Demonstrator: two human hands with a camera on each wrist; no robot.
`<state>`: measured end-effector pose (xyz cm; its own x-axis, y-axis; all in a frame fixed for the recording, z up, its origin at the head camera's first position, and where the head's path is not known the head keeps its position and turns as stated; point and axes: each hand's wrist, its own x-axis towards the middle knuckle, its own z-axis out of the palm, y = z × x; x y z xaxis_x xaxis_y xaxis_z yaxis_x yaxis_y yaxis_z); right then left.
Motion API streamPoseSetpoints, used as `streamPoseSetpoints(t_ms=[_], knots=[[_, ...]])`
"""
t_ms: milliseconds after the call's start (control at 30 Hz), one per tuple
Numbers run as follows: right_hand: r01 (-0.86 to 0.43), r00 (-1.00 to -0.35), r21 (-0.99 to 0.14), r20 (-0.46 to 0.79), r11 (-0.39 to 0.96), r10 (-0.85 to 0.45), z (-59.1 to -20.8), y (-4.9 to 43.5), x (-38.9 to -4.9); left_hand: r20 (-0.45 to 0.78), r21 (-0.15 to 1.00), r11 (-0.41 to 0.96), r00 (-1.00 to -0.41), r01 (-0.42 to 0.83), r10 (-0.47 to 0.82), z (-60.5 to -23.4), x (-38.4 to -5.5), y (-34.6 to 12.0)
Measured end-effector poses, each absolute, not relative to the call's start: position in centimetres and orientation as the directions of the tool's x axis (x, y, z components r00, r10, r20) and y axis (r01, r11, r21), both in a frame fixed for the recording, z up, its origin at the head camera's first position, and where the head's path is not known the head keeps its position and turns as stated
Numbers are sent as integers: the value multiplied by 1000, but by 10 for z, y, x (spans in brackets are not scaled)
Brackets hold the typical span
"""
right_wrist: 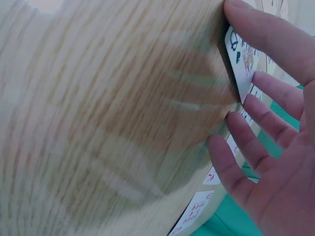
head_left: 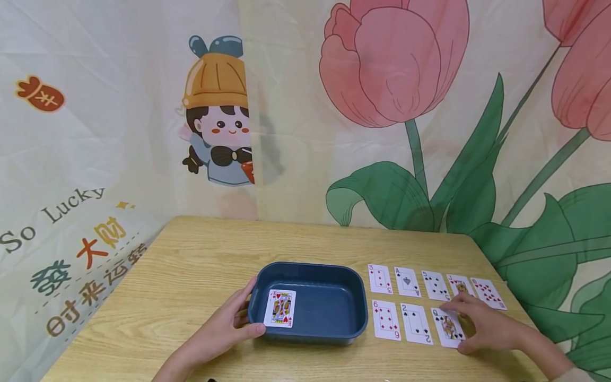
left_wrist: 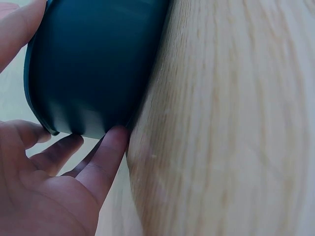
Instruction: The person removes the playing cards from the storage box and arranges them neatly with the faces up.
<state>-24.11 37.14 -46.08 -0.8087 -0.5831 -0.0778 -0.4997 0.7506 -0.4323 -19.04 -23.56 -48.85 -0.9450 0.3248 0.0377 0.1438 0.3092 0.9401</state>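
Note:
A dark blue tray (head_left: 334, 281) sits mid-table with a king of hearts (head_left: 280, 307) lying face up in its left half. My left hand (head_left: 244, 313) rests against the tray's near-left corner, thumb along the front wall and fingers along the left wall. In the left wrist view the hand's straight fingers (left_wrist: 106, 157) touch the tray's wall (left_wrist: 93, 64). My right hand (head_left: 470, 321) lies with spread, straight fingers over a queen card (head_left: 448, 327). In the right wrist view its thumb (right_wrist: 266, 29) presses that card's edge (right_wrist: 238, 54).
Face-up cards lie in two rows right of the tray: 3 of diamonds (head_left: 380, 278), ace of spades (head_left: 407, 281), 5 of spades (head_left: 435, 285), two more beyond; 6 of diamonds (head_left: 385, 319) and 2 of spades (head_left: 416, 323) in front. A printed cloth hangs behind the wooden table (head_left: 191, 265).

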Motion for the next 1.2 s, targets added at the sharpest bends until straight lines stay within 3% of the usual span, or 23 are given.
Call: streamPoseSetpoints(t_ms=[500, 667, 833, 1200], knots=[[-465, -821, -432, -117, 773, -559, -457, 368, -241, 21, 939, 318, -946, 129, 323, -488, -190, -236], [-472, -856, -360, -31, 805, -516, -443, 353, -239, 32, 942, 306, -942, 140, 333, -488, -189, -237], [-482, -872, -320, 85, 816, -482, -414, 311, -239, 42, 939, 310, -942, 151, 332, -485, -187, -238], [-608, -788, -410, 207, 679, -580, -383, 177, -246, 54, 942, 296, -939, 162, 341, -488, -190, -237]])
